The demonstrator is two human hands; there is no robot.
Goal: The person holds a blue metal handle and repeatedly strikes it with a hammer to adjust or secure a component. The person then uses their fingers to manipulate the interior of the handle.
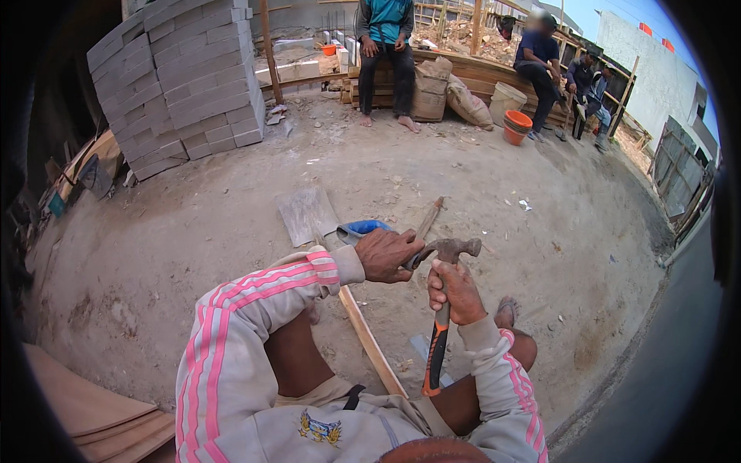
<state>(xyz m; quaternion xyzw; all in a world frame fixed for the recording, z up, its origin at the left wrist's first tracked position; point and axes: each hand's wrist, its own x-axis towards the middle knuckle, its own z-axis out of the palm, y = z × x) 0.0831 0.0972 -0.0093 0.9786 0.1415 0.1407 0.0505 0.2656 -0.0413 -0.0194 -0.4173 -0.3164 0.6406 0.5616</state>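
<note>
Head view. Nearest, lower part of frame: pale sleeves with pink stripes (207, 363) reach inward from both sides; legs bent and parted, presumably to leave working room between them. A narrow wooden strip (370, 339) slopes from the lap up toward the left cuff. Tan sheets (100, 401) at lower left.

Centre: hammer (438, 339), head uppermost, black-and-orange handle running down toward the lap. Right hand (458, 292): grip wrapped round the handle just below the head, likely choked up for fine control rather than a full swing. Right forearm rises from lower right.

Left hand (390, 255): forearm crosses from lower left, elbow out, back of the hand upward, grip curled in at the claw end. Whether it pinches the claw or a separate dark piece, cannot tell. Hands set close together, probably so that one steadies the other.

Just beyond: a blue object (363, 229), kind uncertain; a flat grey plate (307, 214) on the ground to its left; a rough wooden stick (430, 218) pointing up and right, lower end hidden.

Far: grey block stack (204, 81) upper left; orange bucket (515, 126) upper right; seated person in teal (387, 23) at top centre.
</note>
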